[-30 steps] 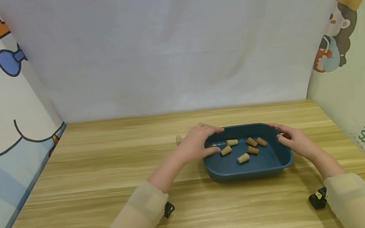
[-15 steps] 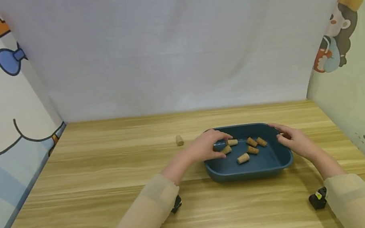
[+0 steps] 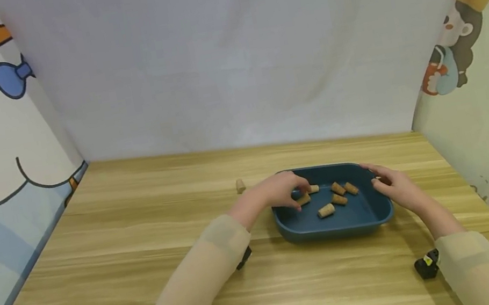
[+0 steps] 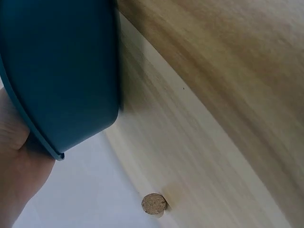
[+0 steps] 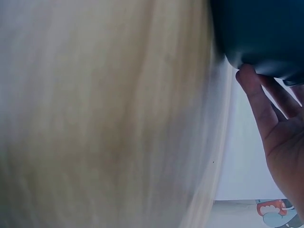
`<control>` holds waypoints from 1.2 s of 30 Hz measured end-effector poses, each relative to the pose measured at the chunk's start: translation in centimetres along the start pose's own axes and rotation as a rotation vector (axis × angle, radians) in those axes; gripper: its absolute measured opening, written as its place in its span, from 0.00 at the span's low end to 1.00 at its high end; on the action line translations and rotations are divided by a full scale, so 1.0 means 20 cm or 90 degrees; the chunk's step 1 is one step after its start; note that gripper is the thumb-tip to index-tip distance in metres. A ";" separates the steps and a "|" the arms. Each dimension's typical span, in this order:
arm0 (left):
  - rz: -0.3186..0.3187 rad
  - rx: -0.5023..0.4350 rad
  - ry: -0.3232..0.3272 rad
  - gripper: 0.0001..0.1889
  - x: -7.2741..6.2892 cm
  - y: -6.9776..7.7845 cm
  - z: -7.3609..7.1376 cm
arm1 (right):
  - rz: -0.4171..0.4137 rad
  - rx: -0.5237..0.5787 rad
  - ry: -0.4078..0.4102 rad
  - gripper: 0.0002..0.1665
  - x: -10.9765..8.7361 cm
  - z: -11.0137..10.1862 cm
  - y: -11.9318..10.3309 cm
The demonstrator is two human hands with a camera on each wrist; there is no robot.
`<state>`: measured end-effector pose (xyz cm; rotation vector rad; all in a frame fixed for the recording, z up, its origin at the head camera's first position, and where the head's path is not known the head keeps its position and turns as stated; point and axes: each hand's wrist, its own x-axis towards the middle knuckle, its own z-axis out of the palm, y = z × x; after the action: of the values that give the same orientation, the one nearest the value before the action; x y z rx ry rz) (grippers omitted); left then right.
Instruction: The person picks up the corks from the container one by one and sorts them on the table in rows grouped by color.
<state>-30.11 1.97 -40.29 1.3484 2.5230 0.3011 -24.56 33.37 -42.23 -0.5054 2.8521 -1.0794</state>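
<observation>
A dark blue plastic tub (image 3: 337, 231) sits on the wooden table, with several cork stoppers lying on its floor. My left hand (image 3: 280, 189) reaches over the tub's left rim, thumb and fingers apart around one cork stopper (image 3: 304, 200); I cannot see a firm pinch on it. A paler cork stopper (image 3: 313, 189) is partly behind the fingertips. My right hand (image 3: 395, 188) holds the tub's right end, thumb over the rim and fingers outside; the right wrist view shows fingers (image 5: 248, 78) against the tub's outer wall. The left fingertips are hidden in the left wrist view.
One cork stopper (image 3: 240, 186) stands on the table (image 3: 148, 218) left of the tub, also seen as a round cork end (image 4: 153, 204) in the left wrist view. A pale curtain (image 3: 220, 69) closes off the back; printed panels stand at both sides.
My left hand has moved right and farther into the tub, its fingers bending toward the cork stoppers. The loose cork on the table came into fuller view. My right hand stays on the tub.
</observation>
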 end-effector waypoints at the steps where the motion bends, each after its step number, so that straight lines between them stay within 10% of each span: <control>1: -0.007 0.005 -0.005 0.24 0.00 0.00 0.00 | -0.001 -0.001 -0.001 0.29 0.00 0.00 0.00; 36: -0.019 0.087 0.025 0.13 0.03 0.01 0.05 | 0.002 0.002 0.002 0.29 0.01 0.01 0.01</control>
<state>-30.04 2.68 -41.28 1.3633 2.6357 0.1529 -24.86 33.34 -42.43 -0.5002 2.8519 -1.0859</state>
